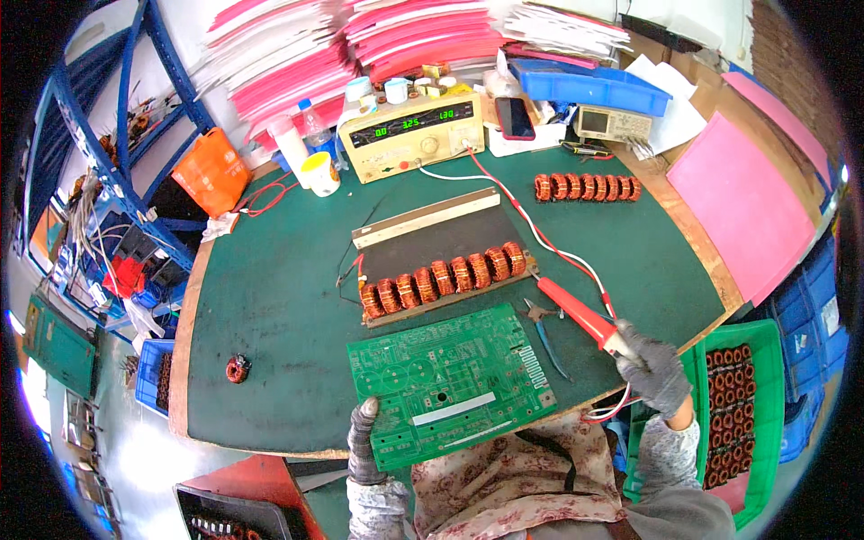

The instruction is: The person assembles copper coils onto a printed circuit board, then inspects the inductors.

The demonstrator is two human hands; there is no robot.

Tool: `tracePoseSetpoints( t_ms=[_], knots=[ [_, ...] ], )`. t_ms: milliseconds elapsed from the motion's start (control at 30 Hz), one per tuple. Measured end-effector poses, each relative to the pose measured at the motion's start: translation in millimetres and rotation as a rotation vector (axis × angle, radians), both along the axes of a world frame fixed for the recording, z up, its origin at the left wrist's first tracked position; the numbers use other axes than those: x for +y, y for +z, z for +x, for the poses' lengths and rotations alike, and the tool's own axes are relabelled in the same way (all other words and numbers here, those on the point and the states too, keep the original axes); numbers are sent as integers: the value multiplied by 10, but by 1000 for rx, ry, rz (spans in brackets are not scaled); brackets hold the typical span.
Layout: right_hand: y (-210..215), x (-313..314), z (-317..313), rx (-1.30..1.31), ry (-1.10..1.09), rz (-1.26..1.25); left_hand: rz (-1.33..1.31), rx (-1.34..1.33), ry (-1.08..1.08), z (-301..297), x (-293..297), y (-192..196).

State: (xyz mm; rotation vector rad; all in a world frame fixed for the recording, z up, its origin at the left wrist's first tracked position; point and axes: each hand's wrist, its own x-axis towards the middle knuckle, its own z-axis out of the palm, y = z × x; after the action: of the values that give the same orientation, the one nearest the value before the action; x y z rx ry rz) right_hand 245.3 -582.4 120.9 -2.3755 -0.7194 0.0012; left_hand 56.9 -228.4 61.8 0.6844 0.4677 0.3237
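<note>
My right hand [657, 367], in a dark grey glove, is closed around the pale end of a red test probe [576, 310]. The probe points up and left, its tip at the right end of a row of copper-wound toroid coils [441, 277] on a dark test fixture [432, 236]. My left hand [364, 445], also gloved, grips the left edge of a green circuit board [441, 387], one digit showing at its top surface. The board lies in front of the fixture, partly over the table's near edge. Pliers [545, 337] with blue handles lie between board and probe.
A power supply [414, 135] with green digits stands at the back, wired to the probe. Another coil row [587, 187] lies back right; one single coil [238, 368] lies left. A green crate [769, 405] of coils stands right of the table [288, 297]. A white-yellow cup [320, 174] stands back left.
</note>
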Motion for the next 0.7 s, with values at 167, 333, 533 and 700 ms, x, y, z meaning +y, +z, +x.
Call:
tracePoseSetpoints(
  t_ms=[167, 333, 533, 700],
  knots=[
    [58, -131, 228, -4, 22, 230, 50, 24, -15, 49, -15, -41],
    [-275, 440, 879, -245, -149, -40, 20, -11, -13, 34, 49, -65],
    [-333, 891, 1192, -541, -41, -124, 86, -20, 47, 70, 43, -98],
    [-78, 1618, 1103, -303, 244, 66, -17, -30, 22, 2, 60, -124]
  ],
)
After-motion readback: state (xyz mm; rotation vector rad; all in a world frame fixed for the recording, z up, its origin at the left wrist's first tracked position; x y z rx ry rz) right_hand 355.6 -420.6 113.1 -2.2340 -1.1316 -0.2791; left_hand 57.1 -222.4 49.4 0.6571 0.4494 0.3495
